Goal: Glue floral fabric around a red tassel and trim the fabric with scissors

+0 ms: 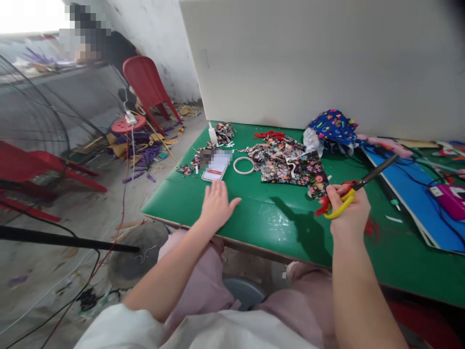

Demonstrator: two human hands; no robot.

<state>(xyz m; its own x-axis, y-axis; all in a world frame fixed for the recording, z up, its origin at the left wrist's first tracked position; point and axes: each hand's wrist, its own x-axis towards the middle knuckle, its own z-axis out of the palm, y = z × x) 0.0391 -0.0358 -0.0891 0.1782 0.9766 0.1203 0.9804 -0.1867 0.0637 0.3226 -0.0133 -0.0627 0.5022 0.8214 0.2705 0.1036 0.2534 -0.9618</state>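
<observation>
My left hand [217,206] lies flat on the green tabletop [250,213], fingers spread, just in front of a phone [217,167] with a lit screen. Raised over the table, my right hand [350,211] is closed around scissors [341,206] with yellow handles; the dark blades point up and to the right. Red threads [321,209] show beside the handles, and I cannot tell whether the hand grips them too. Black floral cloth [279,169] lies bunched just beyond that hand, its corner close to my fingers. A white ring [243,166] rests between phone and cloth.
A white glue bottle [212,134] and fabric scraps stand behind the phone. At the right are a blue patterned bundle [334,128], a blue board [410,194], a magenta device [450,198] and cables. Red chairs [148,82] and a black pole [72,240] stand left; a person sits beyond.
</observation>
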